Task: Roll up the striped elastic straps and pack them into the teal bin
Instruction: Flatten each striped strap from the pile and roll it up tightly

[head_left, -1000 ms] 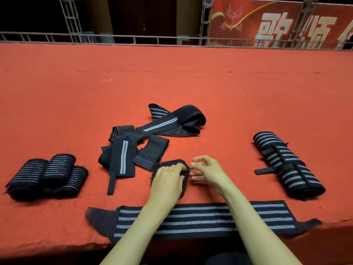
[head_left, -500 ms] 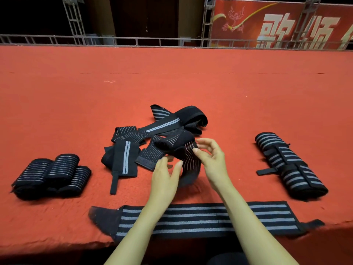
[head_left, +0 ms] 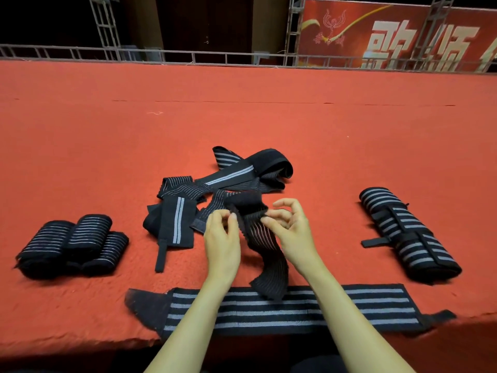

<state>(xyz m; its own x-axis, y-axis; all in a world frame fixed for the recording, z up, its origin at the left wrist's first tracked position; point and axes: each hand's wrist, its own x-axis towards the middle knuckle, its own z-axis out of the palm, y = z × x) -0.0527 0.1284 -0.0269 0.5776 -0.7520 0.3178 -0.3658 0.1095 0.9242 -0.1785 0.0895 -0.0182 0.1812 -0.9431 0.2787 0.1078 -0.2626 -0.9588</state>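
Note:
A black strap with thin stripes (head_left: pixel 262 238) is lifted off the red carpet between my hands. My left hand (head_left: pixel 222 235) pinches its left edge and my right hand (head_left: pixel 291 227) pinches its right edge; its loose end hangs down toward me. Behind it lies a tangled pile of loose straps (head_left: pixel 223 179). A wide strap with grey stripes (head_left: pixel 282 308) lies flat along the near edge, under my forearms. Three rolled straps (head_left: pixel 72 243) sit at the left. Two larger rolled straps (head_left: pixel 406 232) lie at the right. No teal bin is in view.
The red carpeted platform (head_left: pixel 242 117) stretches far back to a metal railing (head_left: pixel 188 56) and a red banner (head_left: pixel 390 33). Its near edge drops off just below the flat strap.
My hands went from pressing a small folded piece flat on the carpet to lifting the thin-striped strap up and unfolding it. Its end now hangs toward me.

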